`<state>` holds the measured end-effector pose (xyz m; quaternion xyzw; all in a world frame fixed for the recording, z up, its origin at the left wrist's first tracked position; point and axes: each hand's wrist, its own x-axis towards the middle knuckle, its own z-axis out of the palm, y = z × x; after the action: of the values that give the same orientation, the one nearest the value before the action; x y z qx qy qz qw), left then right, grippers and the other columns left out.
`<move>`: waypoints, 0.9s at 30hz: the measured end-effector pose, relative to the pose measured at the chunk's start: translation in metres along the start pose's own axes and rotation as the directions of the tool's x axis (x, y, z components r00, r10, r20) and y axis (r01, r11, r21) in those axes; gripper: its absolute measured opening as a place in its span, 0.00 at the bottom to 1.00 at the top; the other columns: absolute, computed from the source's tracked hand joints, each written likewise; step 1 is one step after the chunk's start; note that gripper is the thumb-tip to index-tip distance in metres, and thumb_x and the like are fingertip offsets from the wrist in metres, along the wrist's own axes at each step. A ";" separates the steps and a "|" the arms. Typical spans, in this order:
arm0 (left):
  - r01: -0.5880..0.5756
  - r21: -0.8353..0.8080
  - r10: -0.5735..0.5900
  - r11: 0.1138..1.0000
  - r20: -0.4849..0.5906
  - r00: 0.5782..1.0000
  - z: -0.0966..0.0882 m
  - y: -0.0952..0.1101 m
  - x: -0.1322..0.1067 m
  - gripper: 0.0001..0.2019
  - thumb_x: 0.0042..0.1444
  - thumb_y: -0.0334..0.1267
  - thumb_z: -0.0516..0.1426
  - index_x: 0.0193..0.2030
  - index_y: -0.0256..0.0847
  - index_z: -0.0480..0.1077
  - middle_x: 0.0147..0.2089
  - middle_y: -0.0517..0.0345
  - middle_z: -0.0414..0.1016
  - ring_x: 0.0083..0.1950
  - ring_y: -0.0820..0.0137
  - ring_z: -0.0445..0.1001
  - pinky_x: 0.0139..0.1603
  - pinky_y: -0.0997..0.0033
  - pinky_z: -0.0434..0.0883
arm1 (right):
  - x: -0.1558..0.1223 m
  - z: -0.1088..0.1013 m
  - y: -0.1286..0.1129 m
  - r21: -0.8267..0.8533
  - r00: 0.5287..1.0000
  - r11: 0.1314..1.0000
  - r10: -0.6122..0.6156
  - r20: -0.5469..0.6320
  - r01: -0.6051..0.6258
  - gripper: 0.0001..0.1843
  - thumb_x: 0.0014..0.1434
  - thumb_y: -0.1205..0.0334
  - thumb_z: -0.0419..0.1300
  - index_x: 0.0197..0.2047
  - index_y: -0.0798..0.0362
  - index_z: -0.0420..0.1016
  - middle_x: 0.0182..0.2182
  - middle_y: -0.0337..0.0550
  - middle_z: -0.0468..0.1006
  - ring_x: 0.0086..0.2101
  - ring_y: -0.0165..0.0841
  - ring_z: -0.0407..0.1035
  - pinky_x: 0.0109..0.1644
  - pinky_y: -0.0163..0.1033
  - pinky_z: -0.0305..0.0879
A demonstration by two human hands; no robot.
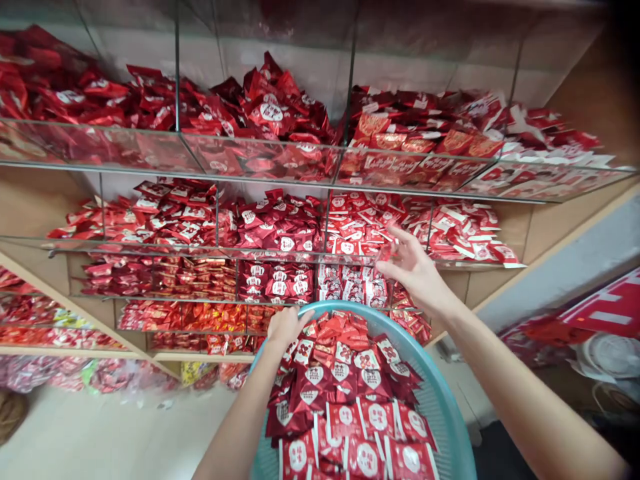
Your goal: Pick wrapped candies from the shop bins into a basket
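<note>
Head view: your right hand [413, 267] is spread open and empty at the clear bin [350, 252], up and ahead of the packets [345, 393]. They lie in the basket [439, 400], which your left hand [287, 325] grips by its far rim.

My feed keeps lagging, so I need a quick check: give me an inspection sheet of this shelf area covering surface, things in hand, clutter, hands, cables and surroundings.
Surface: clear-fronted shelves, tiered and divided into bins, heaped with red packets.
Job's things: teal basket, piled with red-and-white packets.
Clutter: bagged goods under the left shelves, near the floor.
Grippers: left hand grips the basket's far rim; right hand is open, fingers spread at the front of a middle-row bin.
Cables: nothing seen.
Surroundings: pale floor; red-and-white printed item at right, blurred.
</note>
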<state>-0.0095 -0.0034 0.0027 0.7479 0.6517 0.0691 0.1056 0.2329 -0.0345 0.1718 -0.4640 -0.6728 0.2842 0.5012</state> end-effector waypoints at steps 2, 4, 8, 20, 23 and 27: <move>-0.004 -0.007 0.004 1.000 0.015 1.000 0.000 0.001 0.000 0.37 0.51 0.64 0.33 0.40 0.39 0.70 0.36 0.44 0.75 0.40 0.58 0.74 0.39 0.63 0.66 | -0.037 0.014 0.001 0.202 0.982 0.963 0.163 0.092 -0.179 0.27 0.52 0.55 0.58 0.55 0.44 0.56 0.39 0.41 0.69 0.32 0.29 0.66 0.36 0.38 0.66; -0.001 -0.010 0.001 1.000 0.018 1.000 0.000 0.001 -0.001 0.38 0.50 0.65 0.32 0.42 0.39 0.70 0.37 0.44 0.75 0.41 0.58 0.73 0.39 0.63 0.66 | -0.073 0.029 0.007 0.359 0.924 0.855 0.310 0.225 -0.374 0.18 0.53 0.55 0.58 0.47 0.46 0.64 0.33 0.39 0.71 0.31 0.28 0.67 0.36 0.37 0.65; 0.007 0.000 -0.007 1.000 0.030 1.000 0.002 0.002 0.000 0.39 0.49 0.66 0.30 0.41 0.38 0.70 0.37 0.45 0.75 0.40 0.58 0.73 0.40 0.63 0.66 | -0.129 0.053 0.025 0.428 0.768 0.640 0.492 0.410 -0.638 0.12 0.52 0.54 0.60 0.37 0.51 0.67 0.24 0.36 0.71 0.27 0.26 0.66 0.31 0.32 0.62; -0.022 0.003 0.022 1.000 0.015 1.000 0.003 0.002 0.000 0.38 0.49 0.66 0.31 0.41 0.39 0.69 0.38 0.46 0.75 0.40 0.58 0.73 0.40 0.63 0.66 | -0.176 0.073 0.032 0.129 0.715 0.740 0.567 0.409 -0.661 0.17 0.51 0.45 0.56 0.32 0.51 0.62 0.24 0.32 0.63 0.23 0.27 0.65 0.24 0.31 0.56; -0.016 0.012 0.016 1.000 0.021 1.000 0.003 0.002 0.000 0.39 0.50 0.65 0.31 0.42 0.38 0.69 0.38 0.45 0.74 0.41 0.58 0.73 0.41 0.63 0.66 | -0.187 0.072 0.035 -0.090 0.763 0.824 0.554 0.334 -0.559 0.15 0.54 0.46 0.52 0.31 0.50 0.63 0.21 0.31 0.61 0.22 0.27 0.62 0.25 0.32 0.56; -0.018 0.018 0.017 1.000 0.013 1.000 0.001 0.003 0.000 0.39 0.49 0.66 0.30 0.41 0.38 0.70 0.36 0.46 0.75 0.40 0.58 0.73 0.40 0.64 0.66 | -0.200 0.074 0.034 -0.296 0.781 0.810 0.576 0.243 -0.505 0.13 0.55 0.49 0.51 0.31 0.50 0.64 0.17 0.31 0.62 0.19 0.28 0.62 0.24 0.32 0.55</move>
<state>-0.0059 -0.0041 0.0023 0.7550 0.6450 0.0591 0.1024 0.1886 -0.1966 0.0360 -0.6368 -0.6091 0.4139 0.2283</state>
